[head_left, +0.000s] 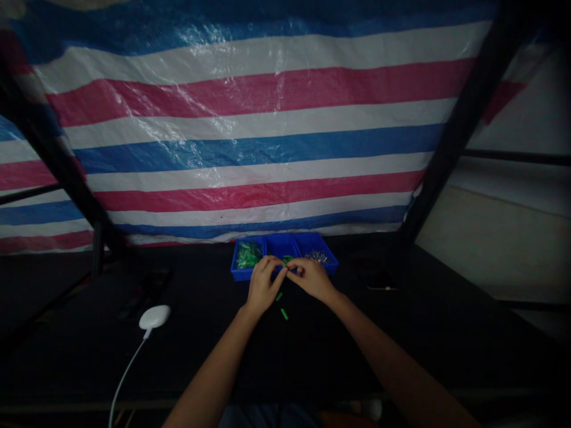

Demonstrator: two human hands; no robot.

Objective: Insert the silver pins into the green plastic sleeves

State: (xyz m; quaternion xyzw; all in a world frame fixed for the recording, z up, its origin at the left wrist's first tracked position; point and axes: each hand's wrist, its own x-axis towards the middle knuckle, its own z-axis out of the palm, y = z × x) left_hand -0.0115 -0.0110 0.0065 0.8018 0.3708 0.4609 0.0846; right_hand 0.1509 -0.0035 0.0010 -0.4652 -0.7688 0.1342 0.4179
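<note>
My left hand point(264, 285) and my right hand point(316, 278) meet fingertip to fingertip over the front edge of a blue divided tray point(243, 275). The fingers of both are pinched closed. A bit of green shows at the left fingertips, seemingly a small green plastic piece; what the right fingers pinch is hidden. Green pieces in a clear bag point(248, 254) fill the left compartment. Small silvery metal parts, perhaps screws, point(316, 256) lie in the right one. More green shows in the middle compartment, partly behind my fingers. A loose green plastic piece point(284, 314) lies nearer me, with another point(279, 296) beyond it.
A white rounded device point(154, 317) with a cable rests on the black table point(200, 368) at the left. A dark flat object point(377, 276) lies to the right. Behind the tray hangs a striped plastic sheet point(267, 154) between dark frame posts point(439, 160).
</note>
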